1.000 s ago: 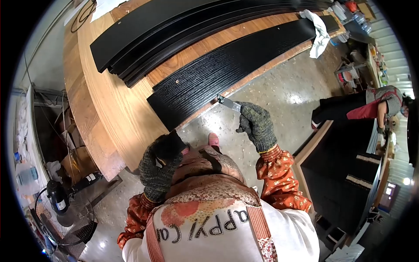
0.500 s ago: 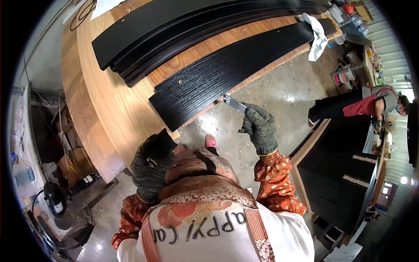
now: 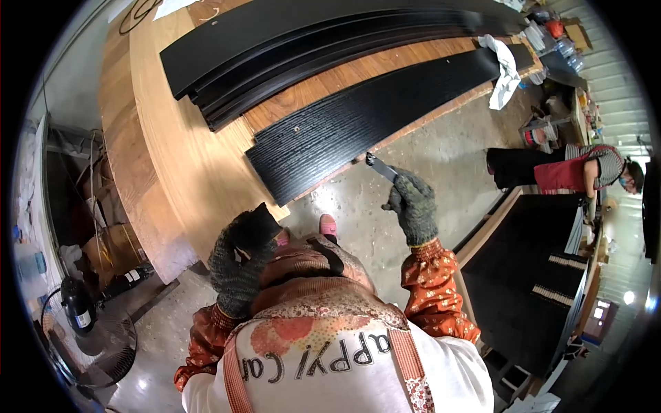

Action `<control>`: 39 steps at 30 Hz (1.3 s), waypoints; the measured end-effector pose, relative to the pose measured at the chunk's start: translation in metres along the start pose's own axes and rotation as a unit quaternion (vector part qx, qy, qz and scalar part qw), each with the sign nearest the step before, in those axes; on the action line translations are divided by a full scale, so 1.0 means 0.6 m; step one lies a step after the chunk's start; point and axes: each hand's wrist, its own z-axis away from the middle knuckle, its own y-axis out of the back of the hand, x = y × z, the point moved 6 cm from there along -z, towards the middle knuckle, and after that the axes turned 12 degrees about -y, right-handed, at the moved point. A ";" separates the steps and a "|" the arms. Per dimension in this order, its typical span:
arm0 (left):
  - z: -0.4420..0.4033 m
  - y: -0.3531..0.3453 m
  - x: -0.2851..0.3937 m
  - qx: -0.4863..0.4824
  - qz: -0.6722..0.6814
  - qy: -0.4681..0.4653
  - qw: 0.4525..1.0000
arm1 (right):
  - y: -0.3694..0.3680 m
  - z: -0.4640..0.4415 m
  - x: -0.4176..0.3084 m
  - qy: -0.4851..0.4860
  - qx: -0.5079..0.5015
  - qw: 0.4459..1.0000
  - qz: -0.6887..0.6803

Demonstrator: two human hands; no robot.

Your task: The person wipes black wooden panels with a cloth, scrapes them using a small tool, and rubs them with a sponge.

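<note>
Gloved in dark grey, my right hand (image 3: 413, 203) is closed on a small scraper (image 3: 381, 167) with dark matter on its tip. That tip is close to the front edge of a long black board (image 3: 344, 127) with a grained surface, which lies on the wooden table (image 3: 175, 148). My left hand (image 3: 237, 265), in the same kind of glove, is closed round a black object (image 3: 256, 226) near the board's left corner. What that object is, I cannot make out.
Several black boards (image 3: 289, 51) are stacked behind the single one. A white cloth (image 3: 506, 72) hangs over the board's far end. A fan (image 3: 89, 337) stands at lower left. On the right, a person (image 3: 571, 171) bends beside black panels (image 3: 527, 258).
The scraper and my right hand have shifted slightly right and down from the board's edge. The table and boards appear a little further right. The person at right has changed posture.
</note>
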 end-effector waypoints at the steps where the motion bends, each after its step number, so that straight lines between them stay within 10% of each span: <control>1: -0.003 0.002 0.002 -0.001 -0.006 -0.009 1.000 | 0.003 0.006 -0.007 0.009 0.000 1.000 0.009; 10: 0.002 -0.003 -0.032 0.044 0.126 0.007 0.991 | -0.002 0.021 -0.022 0.097 0.014 0.989 0.113; 12: -0.009 0.012 -0.006 0.031 -0.016 -0.071 0.997 | -0.028 0.050 -0.040 0.094 0.009 0.989 0.112; 18: -0.016 0.007 0.009 -0.052 -0.080 -0.092 0.991 | -0.185 0.116 -0.018 -0.075 -0.193 0.974 0.091; 39: -0.009 0.035 -0.033 -0.090 -0.112 -0.132 0.981 | -0.260 0.154 0.019 -0.083 -0.152 0.976 0.132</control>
